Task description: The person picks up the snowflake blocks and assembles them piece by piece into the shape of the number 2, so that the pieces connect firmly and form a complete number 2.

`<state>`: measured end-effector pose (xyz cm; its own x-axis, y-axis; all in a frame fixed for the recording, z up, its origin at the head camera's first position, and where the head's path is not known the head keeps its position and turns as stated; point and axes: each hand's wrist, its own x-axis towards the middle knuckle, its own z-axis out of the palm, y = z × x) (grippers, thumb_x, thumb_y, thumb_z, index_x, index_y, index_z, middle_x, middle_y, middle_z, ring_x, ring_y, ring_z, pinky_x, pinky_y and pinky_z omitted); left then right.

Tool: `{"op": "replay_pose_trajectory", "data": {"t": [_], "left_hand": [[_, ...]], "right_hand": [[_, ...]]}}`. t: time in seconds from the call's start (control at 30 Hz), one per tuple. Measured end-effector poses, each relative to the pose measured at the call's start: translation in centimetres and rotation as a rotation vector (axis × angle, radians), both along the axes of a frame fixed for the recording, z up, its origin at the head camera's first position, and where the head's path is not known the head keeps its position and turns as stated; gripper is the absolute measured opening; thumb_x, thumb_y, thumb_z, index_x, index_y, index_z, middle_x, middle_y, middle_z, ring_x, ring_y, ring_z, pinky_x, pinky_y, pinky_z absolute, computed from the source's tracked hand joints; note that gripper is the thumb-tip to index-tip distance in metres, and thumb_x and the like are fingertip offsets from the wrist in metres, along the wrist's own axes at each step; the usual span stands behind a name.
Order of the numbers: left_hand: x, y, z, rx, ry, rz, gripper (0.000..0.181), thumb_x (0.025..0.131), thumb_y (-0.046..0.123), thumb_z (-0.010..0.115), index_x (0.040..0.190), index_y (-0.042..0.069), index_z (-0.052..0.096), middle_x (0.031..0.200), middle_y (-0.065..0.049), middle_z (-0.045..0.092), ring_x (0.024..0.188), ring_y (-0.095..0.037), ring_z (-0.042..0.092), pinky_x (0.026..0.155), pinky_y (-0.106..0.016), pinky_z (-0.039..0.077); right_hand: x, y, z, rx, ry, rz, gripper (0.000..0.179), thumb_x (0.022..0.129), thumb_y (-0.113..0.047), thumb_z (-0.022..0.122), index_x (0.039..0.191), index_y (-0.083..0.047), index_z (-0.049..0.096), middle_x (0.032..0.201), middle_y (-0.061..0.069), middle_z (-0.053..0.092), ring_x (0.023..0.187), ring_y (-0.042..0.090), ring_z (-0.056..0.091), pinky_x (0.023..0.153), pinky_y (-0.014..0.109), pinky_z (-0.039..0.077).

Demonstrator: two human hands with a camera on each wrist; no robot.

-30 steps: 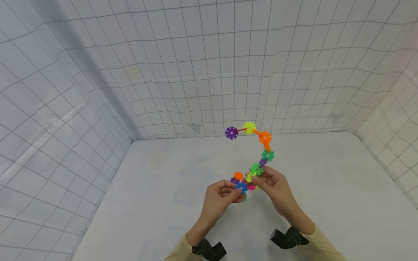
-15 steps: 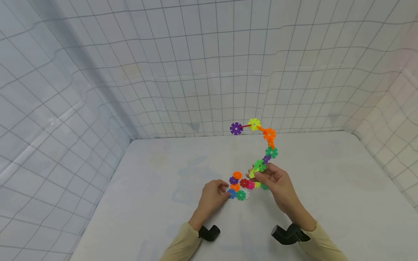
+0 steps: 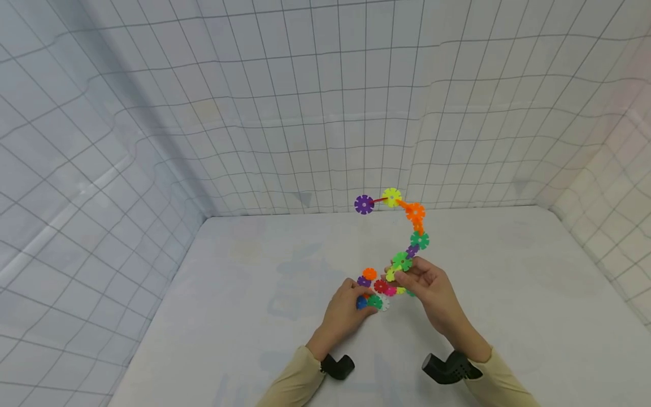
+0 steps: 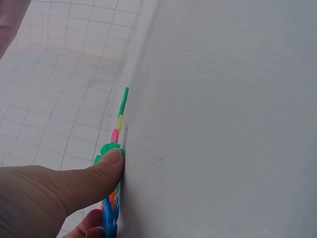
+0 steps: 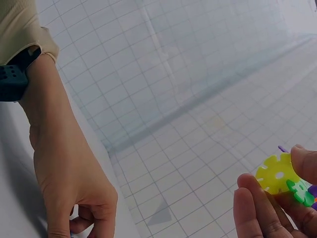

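In the head view my right hand [image 3: 432, 288] pinches the yellow notched disc [image 3: 391, 274] at the near end of a curved chain of interlocking plastic discs. The chain runs through a green disc [image 3: 402, 261] and orange ones [image 3: 415, 212] to a purple disc [image 3: 364, 204] at its far end. Low at the table, my left hand [image 3: 346, 308] has thumb and fingertips on a loose green disc [image 3: 374, 302]; in the left wrist view the thumb presses that green disc [image 4: 106, 148]. The right wrist view shows the held yellow disc [image 5: 277, 174] close up.
Around the left fingers lie loose discs: blue [image 3: 361, 302], white [image 3: 385, 303], purple [image 3: 363, 281], orange [image 3: 369, 273], red [image 3: 380, 286] and pink [image 3: 390, 290]. The white table [image 3: 244, 294] is bordered by white gridded sheeting [image 3: 325, 113] at the back and sides.
My left hand held a blue disc near the chain, lowered it among the loose discs, then shifted right onto the green one. My right hand and its chain have moved only slightly.
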<state>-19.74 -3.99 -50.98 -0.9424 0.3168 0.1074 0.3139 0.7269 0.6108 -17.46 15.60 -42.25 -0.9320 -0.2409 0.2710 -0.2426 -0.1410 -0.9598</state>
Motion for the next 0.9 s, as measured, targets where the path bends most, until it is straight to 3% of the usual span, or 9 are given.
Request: {"op": "replay_pose_trajectory", "data": {"t": [0.47,0.7,0.8,0.9], "left_hand": [[-0.3,-0.7,-0.3,0.101,0.007,0.011,0.027,0.078,0.028,0.079,0.096,0.010,0.072,0.091,0.003,0.052,0.080,-0.012,0.052,0.071,-0.027,0.046],[-0.7,-1.1,0.2,0.321,-0.025,0.018,0.010,0.083,0.020,0.075,0.084,0.011,0.071,0.070,0.008,0.057,0.059,-0.007,0.047,0.054,-0.022,0.041],[-0.8,-1.2,1.3,0.434,-0.098,0.015,0.013,0.084,0.020,0.074,0.084,0.007,0.071,0.069,0.006,0.061,0.061,-0.010,0.052,0.055,-0.021,0.044],[-0.4,-1.4,2.7,0.555,-0.202,-0.001,0.017,0.085,0.021,0.073,0.088,0.004,0.070,0.075,0.001,0.066,0.069,-0.023,0.060,0.060,-0.026,0.049]], "right_hand": [[-0.2,0.4,0.0,-0.022,0.006,0.004,0.016,0.094,-0.001,0.056,0.103,0.013,0.052,0.103,0.028,0.064,0.089,0.024,0.067,0.087,0.032,0.049],[-0.2,0.5,0.1,-0.021,-0.006,-0.005,0.016,0.094,-0.002,0.056,0.103,0.012,0.053,0.104,0.029,0.064,0.090,0.032,0.066,0.087,0.033,0.049],[-0.2,0.5,0.1,-0.019,-0.007,-0.009,0.016,0.094,-0.001,0.056,0.103,0.012,0.053,0.103,0.025,0.066,0.090,0.034,0.065,0.087,0.033,0.050],[-0.2,0.5,0.0,-0.016,-0.009,-0.017,0.015,0.094,-0.001,0.057,0.102,0.011,0.053,0.101,0.021,0.067,0.090,0.031,0.066,0.086,0.032,0.050]]}}
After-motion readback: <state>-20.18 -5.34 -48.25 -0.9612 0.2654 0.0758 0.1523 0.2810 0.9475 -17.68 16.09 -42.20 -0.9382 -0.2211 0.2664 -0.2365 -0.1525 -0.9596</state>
